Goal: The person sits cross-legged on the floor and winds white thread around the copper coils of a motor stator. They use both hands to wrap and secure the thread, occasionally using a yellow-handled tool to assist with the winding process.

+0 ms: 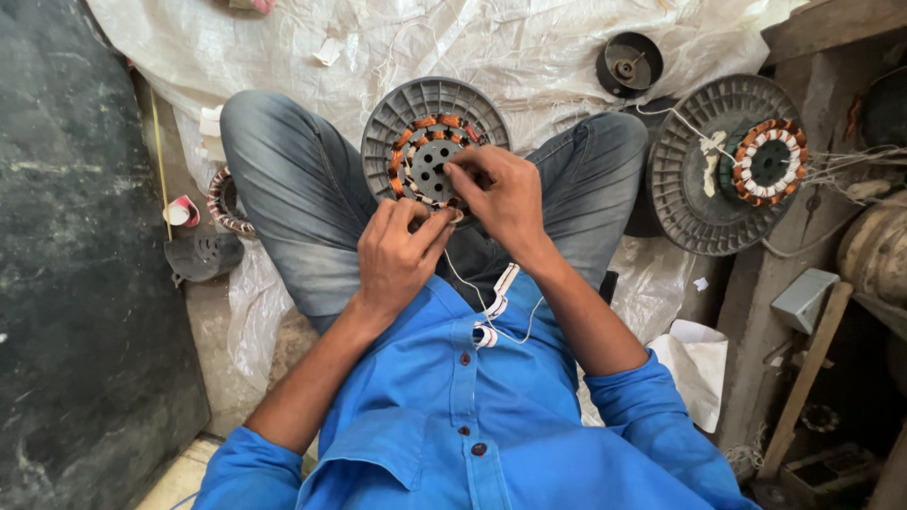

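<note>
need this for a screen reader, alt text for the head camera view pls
A seated person's left hand and right hand work on a copper-wound coil ring in a grey ribbed disc on their lap. A second wound disc lies to the right.

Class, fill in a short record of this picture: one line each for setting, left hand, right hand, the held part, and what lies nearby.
Setting: person seated cross-legged on a white woven sheet
Left hand: pinching at the near edge of the winding
Right hand: fingertips on the copper coils
Held part: grey ribbed disc with a copper-wound ring, resting in the lap
Nearby: second wound disc at right; small black round cap
</note>
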